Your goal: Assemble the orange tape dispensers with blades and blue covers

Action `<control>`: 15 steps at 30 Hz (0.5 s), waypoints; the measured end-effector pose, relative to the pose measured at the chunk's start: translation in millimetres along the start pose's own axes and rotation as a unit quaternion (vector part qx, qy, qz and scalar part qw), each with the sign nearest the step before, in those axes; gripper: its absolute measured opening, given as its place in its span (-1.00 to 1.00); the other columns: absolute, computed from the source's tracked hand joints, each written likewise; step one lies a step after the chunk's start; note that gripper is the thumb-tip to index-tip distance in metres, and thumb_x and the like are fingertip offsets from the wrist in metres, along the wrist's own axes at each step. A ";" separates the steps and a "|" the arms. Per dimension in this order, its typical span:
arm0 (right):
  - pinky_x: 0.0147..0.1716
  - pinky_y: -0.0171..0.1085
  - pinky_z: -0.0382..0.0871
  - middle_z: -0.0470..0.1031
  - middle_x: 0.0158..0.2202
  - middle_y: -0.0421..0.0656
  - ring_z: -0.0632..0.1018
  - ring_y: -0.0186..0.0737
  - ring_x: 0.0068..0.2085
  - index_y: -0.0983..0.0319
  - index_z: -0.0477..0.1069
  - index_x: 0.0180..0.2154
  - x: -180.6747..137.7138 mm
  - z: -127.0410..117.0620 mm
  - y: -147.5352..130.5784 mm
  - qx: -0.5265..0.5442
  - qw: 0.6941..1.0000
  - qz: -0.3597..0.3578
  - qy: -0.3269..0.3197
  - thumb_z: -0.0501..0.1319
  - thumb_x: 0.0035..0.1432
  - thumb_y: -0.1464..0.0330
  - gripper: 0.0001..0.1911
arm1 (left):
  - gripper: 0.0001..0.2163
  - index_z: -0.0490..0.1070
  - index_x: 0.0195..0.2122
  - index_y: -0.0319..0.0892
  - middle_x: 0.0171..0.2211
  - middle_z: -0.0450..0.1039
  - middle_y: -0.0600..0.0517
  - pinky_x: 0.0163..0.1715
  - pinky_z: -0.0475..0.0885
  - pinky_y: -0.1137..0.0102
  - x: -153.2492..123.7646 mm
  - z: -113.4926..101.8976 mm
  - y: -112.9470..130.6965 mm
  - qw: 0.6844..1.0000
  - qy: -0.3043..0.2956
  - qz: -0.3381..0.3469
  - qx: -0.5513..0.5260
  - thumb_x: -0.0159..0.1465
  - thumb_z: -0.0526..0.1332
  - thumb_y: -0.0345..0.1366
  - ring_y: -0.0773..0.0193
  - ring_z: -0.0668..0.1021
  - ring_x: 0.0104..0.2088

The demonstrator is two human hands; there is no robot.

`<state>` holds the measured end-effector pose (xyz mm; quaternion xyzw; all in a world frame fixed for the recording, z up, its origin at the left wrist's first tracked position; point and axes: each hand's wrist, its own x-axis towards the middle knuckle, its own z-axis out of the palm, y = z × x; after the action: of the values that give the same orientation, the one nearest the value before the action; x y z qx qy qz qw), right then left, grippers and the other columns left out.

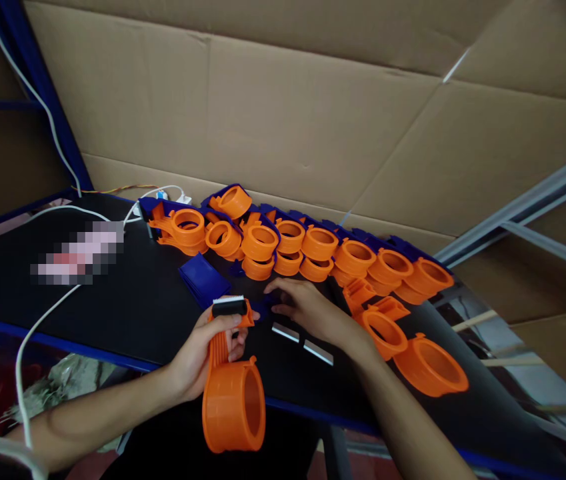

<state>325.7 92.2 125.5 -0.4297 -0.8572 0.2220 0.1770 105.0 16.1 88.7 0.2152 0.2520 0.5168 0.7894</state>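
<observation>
My left hand (201, 357) is closed around the arm of an orange tape dispenser (233, 393) whose round drum hangs below the table's front edge. A black toothed blade (229, 305) sits at the dispenser's top end. My right hand (305, 308) lies on the black table (127, 310) just right of that blade, its fingers curled over a small blue piece (265, 307). Two thin metal strips (303, 341) lie on the table under my right wrist.
A long row of orange dispensers (313, 243) with blue parts lines the table's back edge. Two more orange dispensers (407, 350) lie at the right. A stack of blue pieces (203, 278) sits mid-table. White cables (37, 327) cross the left side. Cardboard (287, 113) rises behind.
</observation>
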 end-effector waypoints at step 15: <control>-0.25 -0.23 0.55 0.59 -0.11 -0.10 0.60 -0.19 -0.20 0.14 0.50 -0.07 -24.3 41.0 -53.3 0.155 0.962 -0.051 0.218 0.45 0.07 0.29 -0.63 | -0.86 0.38 -0.30 -0.21 -0.54 0.46 0.09 -0.59 0.28 0.53 1.9 -0.3 -2.0 0.999 0.002 -0.034 0.012 0.17 0.33 -0.39 0.42 0.41 -0.59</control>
<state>284.1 34.7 116.8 -0.3902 -0.7737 0.2437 0.4355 106.9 17.2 87.0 0.2151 0.2673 0.4867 0.8034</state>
